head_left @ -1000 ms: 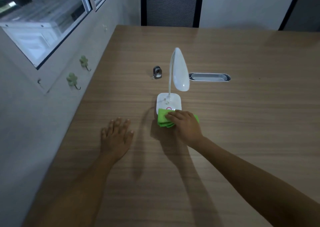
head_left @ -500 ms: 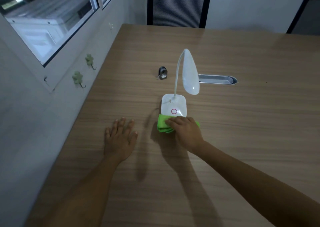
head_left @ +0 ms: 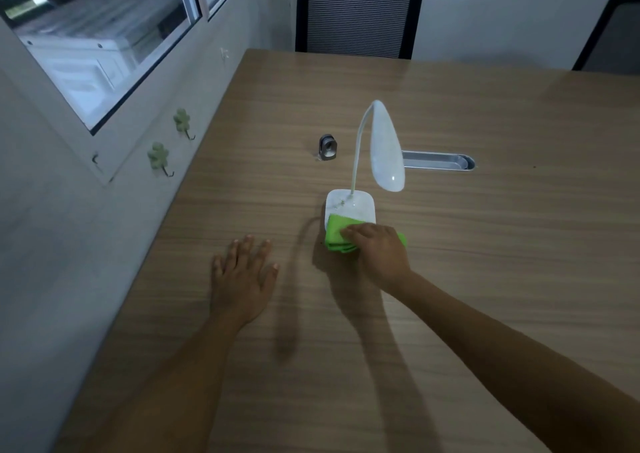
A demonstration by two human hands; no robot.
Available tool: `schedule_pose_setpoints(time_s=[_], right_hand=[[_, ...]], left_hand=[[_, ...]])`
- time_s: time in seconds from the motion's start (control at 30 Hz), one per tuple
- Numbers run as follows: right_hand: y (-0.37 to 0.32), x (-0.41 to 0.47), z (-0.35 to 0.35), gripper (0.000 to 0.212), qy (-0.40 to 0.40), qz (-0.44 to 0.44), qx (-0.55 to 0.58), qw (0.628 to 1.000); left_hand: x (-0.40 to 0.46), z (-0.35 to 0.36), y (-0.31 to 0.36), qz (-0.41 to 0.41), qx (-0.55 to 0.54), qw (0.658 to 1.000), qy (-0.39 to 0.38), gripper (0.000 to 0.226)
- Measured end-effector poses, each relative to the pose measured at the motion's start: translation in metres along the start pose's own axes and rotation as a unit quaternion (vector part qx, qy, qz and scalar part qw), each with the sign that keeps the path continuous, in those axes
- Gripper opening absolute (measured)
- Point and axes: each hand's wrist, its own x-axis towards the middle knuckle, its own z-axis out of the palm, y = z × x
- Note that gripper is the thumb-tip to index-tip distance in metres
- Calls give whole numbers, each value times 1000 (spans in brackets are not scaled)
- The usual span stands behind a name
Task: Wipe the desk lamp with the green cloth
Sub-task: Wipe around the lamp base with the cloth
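Right hand (head_left: 379, 250) pressing folded green cloth (head_left: 337, 232) onto near edge of desk lamp (head_left: 349, 206) base; neck rising beyond. Left hand (head_left: 242, 279) flat, empty.

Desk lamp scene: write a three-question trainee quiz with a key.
1. True or false: the green cloth lies over the near edge of the desk lamp base.
2. Which hand presses the cloth? A) left hand B) right hand
3. Fill in: the left hand lies flat on the ____.

Key: 1 true; 2 B; 3 table.
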Motion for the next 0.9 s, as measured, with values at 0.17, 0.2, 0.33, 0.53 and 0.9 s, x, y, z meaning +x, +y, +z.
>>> schedule_pose_setpoints(time_s=[0.17,0.2,0.33,0.53,0.9], right_hand=[[-3,-2,-11,46,5,-35,-24,999],[2,6,-14,44,6,-6,-16,1000],[15,33,-18,45,-13,75,-33,997],[-3,11,1,45,-28,49,-32,998],[-20,50,-3,41,-4,55,-78,995]], left_hand=[[0,1,0,0,-10,1000,-3,64],[0,1,1,2,-11,1000,-2,64],[1,1,0,5,-9,1000,-2,63],[0,0,0,5,-8,1000,-1,64],[-1,-3,1,6,-26,1000,-2,63]])
